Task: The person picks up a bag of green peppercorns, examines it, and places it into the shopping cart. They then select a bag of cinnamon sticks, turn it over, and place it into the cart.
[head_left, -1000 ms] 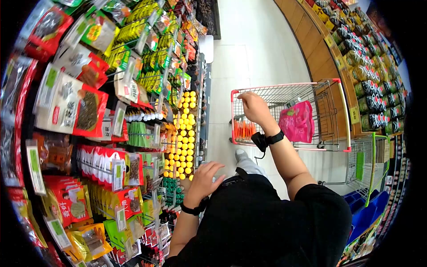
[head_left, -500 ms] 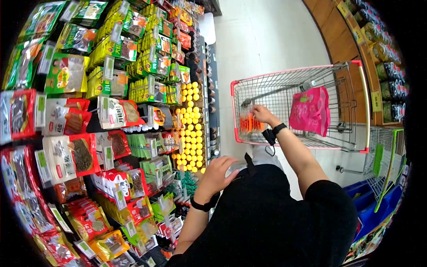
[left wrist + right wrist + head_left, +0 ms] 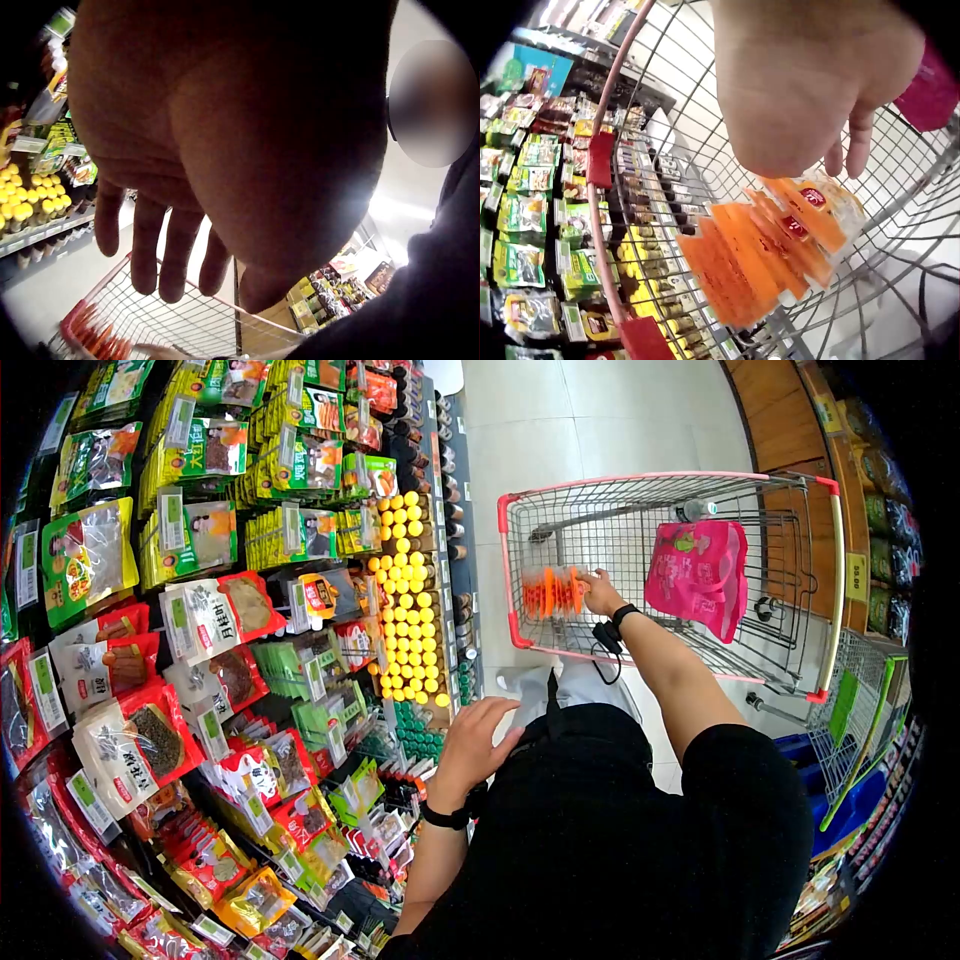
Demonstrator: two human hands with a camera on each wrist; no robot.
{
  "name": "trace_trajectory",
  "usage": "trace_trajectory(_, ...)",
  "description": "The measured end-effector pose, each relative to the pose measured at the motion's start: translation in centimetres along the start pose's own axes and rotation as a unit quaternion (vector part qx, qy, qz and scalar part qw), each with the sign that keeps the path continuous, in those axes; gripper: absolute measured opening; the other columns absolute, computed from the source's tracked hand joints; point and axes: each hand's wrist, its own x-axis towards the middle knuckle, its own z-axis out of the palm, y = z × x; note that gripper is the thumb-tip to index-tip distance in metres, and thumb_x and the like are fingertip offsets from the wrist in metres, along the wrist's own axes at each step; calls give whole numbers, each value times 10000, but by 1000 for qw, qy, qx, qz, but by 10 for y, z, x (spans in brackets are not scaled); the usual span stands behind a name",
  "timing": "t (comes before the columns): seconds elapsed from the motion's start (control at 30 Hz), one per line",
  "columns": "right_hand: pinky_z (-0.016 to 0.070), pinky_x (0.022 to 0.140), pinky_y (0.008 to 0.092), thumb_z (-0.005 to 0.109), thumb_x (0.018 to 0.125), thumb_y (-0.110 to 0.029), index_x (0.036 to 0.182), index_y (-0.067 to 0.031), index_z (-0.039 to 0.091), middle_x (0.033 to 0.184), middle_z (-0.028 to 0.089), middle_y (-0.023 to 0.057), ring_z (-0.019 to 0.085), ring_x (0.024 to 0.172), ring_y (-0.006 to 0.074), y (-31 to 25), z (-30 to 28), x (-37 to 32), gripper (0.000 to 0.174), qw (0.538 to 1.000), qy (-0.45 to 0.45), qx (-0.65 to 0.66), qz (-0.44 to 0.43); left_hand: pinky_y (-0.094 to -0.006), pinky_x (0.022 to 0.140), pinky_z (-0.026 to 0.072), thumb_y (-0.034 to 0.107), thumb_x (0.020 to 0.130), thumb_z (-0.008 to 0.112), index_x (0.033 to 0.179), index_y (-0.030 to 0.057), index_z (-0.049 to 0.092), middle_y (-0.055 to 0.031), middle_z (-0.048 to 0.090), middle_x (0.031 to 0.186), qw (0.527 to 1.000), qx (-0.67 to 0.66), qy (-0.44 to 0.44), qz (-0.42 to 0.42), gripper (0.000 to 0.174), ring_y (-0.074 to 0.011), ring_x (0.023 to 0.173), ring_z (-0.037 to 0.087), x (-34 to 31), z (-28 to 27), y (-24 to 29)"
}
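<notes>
Several orange packets stand side by side in the near-left corner of the shopping cart. My right hand is low inside the cart, fingers right at the end packet on the right. In the right wrist view, the orange packets have red labels and clear parts; my right hand hides their upper edge and some of its own fingers. My left hand hovers by my waist near the shelf, holding nothing. The left wrist view shows its palm with fingers extended.
A pink bag and a bottle lie in the cart. Hanging spice packets and yellow-capped bottles fill the shelf on my left. Another cart stands at right, beside blue bins.
My right hand has lowered into the cart, passed over the orange packets and shifted to their right end. The head view has turned. My left hand stays near the waist.
</notes>
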Motion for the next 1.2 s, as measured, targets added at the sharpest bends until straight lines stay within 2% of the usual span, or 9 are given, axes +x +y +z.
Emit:
trace_trajectory(0.1,400,1139,501,529,932,-146,1420,-163,533,1423,516,264,313,1420,491,-10,-2,5,488,1000,-10,5,-7,-414,936,508,183,877,743,1164,50,662,-153,672,1154,1000,10,-11,-18,326,-356,1079,633,3,-3,2)
trace_trajectory(0.27,484,1059,489,552,929,-202,1450,-183,494,1518,345,261,536,1266,461,-29,-3,10,525,996,-18,-19,85,-416,933,506,184,877,742,1164,47,657,-153,669,1146,999,-2,5,-33,329,-361,1083,629,4,-7,-2)
trace_trajectory(0.47,508,1034,476,528,930,-186,1454,-118,474,1481,415,267,494,1312,445,-29,8,17,532,994,63,-22,83,-422,927,505,179,867,747,1160,50,660,-151,670,1137,999,9,12,-35,332,-356,1083,630,8,-10,-2)
trace_trajectory(0.63,487,1068,483,523,934,-197,1510,-108,393,1445,496,250,365,1411,454,-16,11,25,597,994,-5,-98,56,-426,916,501,181,866,746,1166,60,664,-154,670,1130,1000,0,13,-26,334,-351,1069,633,7,-3,-7)
trace_trajectory(0.83,458,1090,491,523,945,-243,1590,-159,256,1478,426,310,364,1412,487,-50,-15,12,703,987,-63,-76,127,-422,904,471,179,874,722,1171,59,646,-129,661,1109,1000,7,16,-23,329,-336,1056,620,4,-1,-7)
trace_trajectory(0.97,503,1029,474,567,931,-278,1521,-112,395,1348,497,397,570,1186,506,10,30,56,636,990,-29,-123,55,-429,925,492,191,877,734,1160,65,661,-146,674,1137,999,7,8,-38,318,-351,1069,631,3,-4,-11)
trace_trajectory(1.0,535,966,467,612,908,-288,1415,-43,497,1302,560,362,626,1080,488,-8,16,46,575,991,2,-97,91,-428,922,494,190,877,734,1157,65,661,-145,674,1135,999,9,9,-38,315,-350,1068,632,3,-4,-11)
trace_trajectory(1.13,559,937,475,616,933,-315,1281,-41,599,1257,665,212,651,1160,369,-55,-28,36,444,970,-88,-106,201,-427,909,498,188,872,734,1150,63,661,-140,678,1126,999,12,9,-35,314,-345,1062,635,2,-3,-12)
trace_trajectory(1.2,564,889,485,626,898,-344,1308,-9,557,1168,689,251,681,1068,402,-20,-5,50,534,971,-100,-125,177,-427,900,500,189,870,735,1149,63,662,-138,678,1120,999,11,7,-35,315,-345,1053,637,0,-2,-13)
